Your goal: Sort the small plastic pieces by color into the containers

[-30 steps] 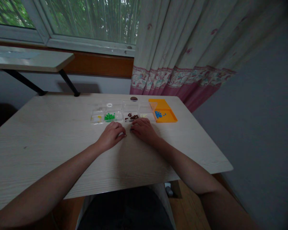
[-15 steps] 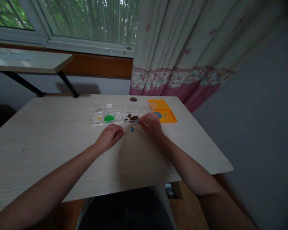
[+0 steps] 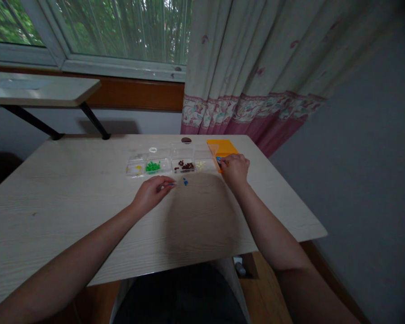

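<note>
My right hand point(image 3: 235, 168) rests on the near part of an orange tray point(image 3: 222, 147), fingers curled over the blue beads there; what it holds is hidden. My left hand point(image 3: 151, 193) lies on the light wooden table point(image 3: 70, 198), fingers pinched on something thin I cannot make out. A few blue beads point(image 3: 185, 182) lie loose on the table just right of it. Behind both hands stands a row of clear boxes: yellow beads point(image 3: 137, 168), green beads point(image 3: 152, 166), dark red beads point(image 3: 185, 165) and pale beads point(image 3: 201, 164).
A dark round spot point(image 3: 186, 140) sits at the table's far edge. A second tabletop on black legs point(image 3: 37, 87) stands at the back left under the window. A flowered curtain point(image 3: 249, 90) hangs behind the table. The table's right edge drops to the floor.
My right hand has moved from the table's middle, past the dark red beads, to the orange tray. Loose blue beads show where it lay. My left hand has barely moved.
</note>
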Available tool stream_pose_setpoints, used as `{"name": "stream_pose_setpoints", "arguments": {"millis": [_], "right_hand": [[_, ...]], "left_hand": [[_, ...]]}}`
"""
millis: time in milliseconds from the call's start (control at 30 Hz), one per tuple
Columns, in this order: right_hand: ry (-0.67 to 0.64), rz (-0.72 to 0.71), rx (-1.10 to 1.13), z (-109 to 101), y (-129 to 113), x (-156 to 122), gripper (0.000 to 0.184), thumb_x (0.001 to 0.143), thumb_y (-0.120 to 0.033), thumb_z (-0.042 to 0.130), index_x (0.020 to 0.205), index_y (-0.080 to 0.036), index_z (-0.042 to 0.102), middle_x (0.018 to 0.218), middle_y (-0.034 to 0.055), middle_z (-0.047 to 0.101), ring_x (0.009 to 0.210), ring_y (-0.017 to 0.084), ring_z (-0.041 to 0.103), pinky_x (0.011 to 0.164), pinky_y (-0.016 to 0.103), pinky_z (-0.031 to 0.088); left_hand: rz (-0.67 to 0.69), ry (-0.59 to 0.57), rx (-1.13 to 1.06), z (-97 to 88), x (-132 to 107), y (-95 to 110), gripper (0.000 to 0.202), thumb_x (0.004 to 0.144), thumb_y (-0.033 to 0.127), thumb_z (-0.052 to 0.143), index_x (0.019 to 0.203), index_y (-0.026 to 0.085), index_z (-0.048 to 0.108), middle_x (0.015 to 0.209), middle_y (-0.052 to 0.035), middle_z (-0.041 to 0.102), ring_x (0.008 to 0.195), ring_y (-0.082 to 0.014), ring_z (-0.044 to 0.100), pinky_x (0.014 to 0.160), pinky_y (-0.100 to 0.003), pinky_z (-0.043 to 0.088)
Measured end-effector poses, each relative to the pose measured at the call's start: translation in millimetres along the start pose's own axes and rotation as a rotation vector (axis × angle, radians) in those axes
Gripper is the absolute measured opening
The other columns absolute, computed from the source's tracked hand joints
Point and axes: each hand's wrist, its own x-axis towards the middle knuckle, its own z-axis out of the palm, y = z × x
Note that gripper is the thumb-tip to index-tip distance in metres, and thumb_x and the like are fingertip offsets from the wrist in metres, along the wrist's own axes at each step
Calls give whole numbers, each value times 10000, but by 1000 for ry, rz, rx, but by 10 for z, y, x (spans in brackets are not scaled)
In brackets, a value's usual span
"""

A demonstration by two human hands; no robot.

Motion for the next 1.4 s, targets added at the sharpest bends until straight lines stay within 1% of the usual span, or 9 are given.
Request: {"name": "stream_pose_setpoints", "arguments": {"millis": [167, 267, 433, 600, 900, 1033, 1133, 1267, 1400], "right_hand": [[64, -96, 64, -89, -147, -29, 247, 928, -291, 537, 984, -223, 768, 999, 97, 721, 1001, 280, 532, 894, 445, 341], [45, -293, 176, -136, -376, -130, 242, 948, -307, 535, 985, -235, 763, 956, 74, 728, 970, 249, 562, 893, 410, 359], [-95, -718, 334, -83, -736, -381, 221, 945, -341, 580, 1092, -274, 731, 965, 45, 724, 982, 208, 582, 954, 382, 361], [-122, -860, 336, 28, -863, -511, 213, 916, -323, 636, 1105, -276, 722, 916, 40, 708, 999, 206, 568, 957, 372, 364], [-43, -922, 371, 72, -916, -560, 159, 935, -290, 609, 1023, -259, 738, 877, 30, 710, 967, 192, 560, 962, 363, 367], [-27, -898, 347, 69, -905, -542, 153, 941, -286, 596, 963, -266, 747, 885, 18, 721, 949, 185, 569, 962, 355, 369], [8, -805, 356, 27, -820, -458, 168, 948, -285, 586, 983, -261, 748, 902, 29, 727, 952, 192, 574, 956, 367, 367], [41, -578, 335, -48, -589, -276, 213, 960, -341, 568, 958, -246, 758, 844, 39, 724, 879, 201, 578, 869, 372, 374], [45, -368, 251, -71, -349, -116, 244, 960, -362, 556, 952, -238, 767, 884, 54, 742, 907, 217, 581, 872, 376, 356]], "left_hand": [[14, -30, -42, 5, 3, -23, 274, 952, 344, 547, 1164, 208, 655, 983, -59, 748, 906, -191, 708, 828, -334, 561], [35, -46, -66, 19, 4, -39, 296, 965, 325, 521, 1220, 208, 617, 1002, -62, 750, 937, -195, 708, 854, -345, 558], [86, -56, -21, 28, 8, -17, 331, 969, 294, 507, 1276, 187, 574, 1038, -59, 748, 1007, -201, 693, 945, -372, 524], [105, -87, 9, 36, 8, -6, 370, 973, 284, 488, 1324, 178, 541, 1074, -67, 733, 1063, -205, 668, 962, -361, 515], [156, -131, 8, 48, -3, -15, 377, 982, 287, 474, 1341, 185, 531, 1058, -67, 718, 1013, -198, 668, 922, -349, 527], [184, -162, -3, 37, 4, 4, 394, 995, 284, 454, 1374, 185, 496, 1059, -70, 720, 1032, -205, 654, 944, -363, 517], [251, -183, 25, 33, 16, 19, 431, 993, 292, 468, 1412, 194, 454, 1187, -98, 681, 1130, -231, 609, 1007, -412, 483], [355, -233, 130, 43, 34, 39, 491, 968, 319, 529, 1436, 195, 445, 1361, -135, 577, 1260, -274, 529, 1095, -470, 418], [419, -286, 250, 60, 32, 38, 533, 969, 325, 536, 1476, 220, 407, 1522, -114, 436, 1411, -292, 385, 1166, -506, 342]]}}
